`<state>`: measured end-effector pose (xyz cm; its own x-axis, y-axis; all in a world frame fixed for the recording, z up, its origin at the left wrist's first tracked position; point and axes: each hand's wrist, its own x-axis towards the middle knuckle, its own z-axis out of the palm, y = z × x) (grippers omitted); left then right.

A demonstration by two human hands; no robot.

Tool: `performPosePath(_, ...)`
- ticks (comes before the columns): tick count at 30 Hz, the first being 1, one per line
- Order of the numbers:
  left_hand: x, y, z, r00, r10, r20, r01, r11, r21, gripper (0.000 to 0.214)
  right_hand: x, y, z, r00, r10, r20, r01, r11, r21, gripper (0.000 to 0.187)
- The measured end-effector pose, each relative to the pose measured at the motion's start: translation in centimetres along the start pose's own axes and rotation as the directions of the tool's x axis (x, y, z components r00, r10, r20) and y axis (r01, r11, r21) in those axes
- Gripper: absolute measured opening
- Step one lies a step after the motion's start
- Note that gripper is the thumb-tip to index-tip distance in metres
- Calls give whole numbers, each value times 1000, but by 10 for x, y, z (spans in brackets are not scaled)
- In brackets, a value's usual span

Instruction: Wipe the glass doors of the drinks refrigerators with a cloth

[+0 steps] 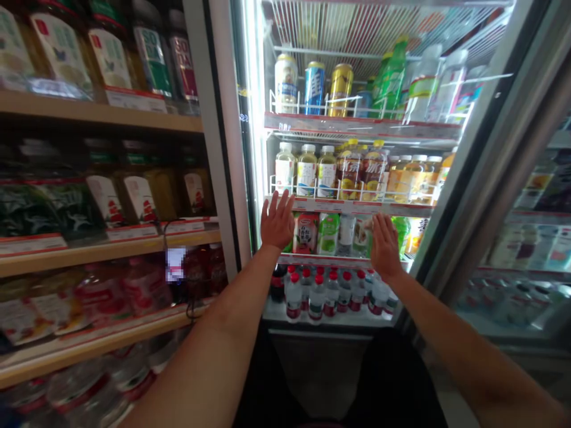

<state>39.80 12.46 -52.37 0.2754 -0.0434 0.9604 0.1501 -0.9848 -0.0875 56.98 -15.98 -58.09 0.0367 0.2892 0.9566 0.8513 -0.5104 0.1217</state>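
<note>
My left hand point(277, 223) is raised with its fingers spread, in front of the left end of the lower wire shelf, and holds nothing. My right hand point(384, 245) is up as well, fingers stretched out, before the right part of the row of drinks. Between the hands stand a red drink pack point(305, 233), a green pack point(328, 233) and a clear bottle point(346, 234). Whether either hand touches the shelf edge point(352, 207) I cannot tell. Below are several red-capped water bottles point(316, 300) on the cooler floor.
The lit cooler's upper shelves hold several cans point(314, 88), green bottles point(395, 74) and juice bottles point(307, 171). At the left is a wooden rack point(102, 119) of large bottles. The cooler's frame point(482, 154) slants along the right. My dark-clothed knees point(392, 374) are below.
</note>
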Motion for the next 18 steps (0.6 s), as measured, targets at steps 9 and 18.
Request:
performPosePath(9, 1, 1, 0, 1000, -13, 0, 13, 1000, -1, 54, 101, 14, -15, 992, -18, -124, 19, 1000, 10, 58)
performPosePath(18, 0, 3, -3, 998, -36, 45, 36, 999, 13, 54, 185, 39, -29, 977, 62, -206, -64, 998, -1, 55)
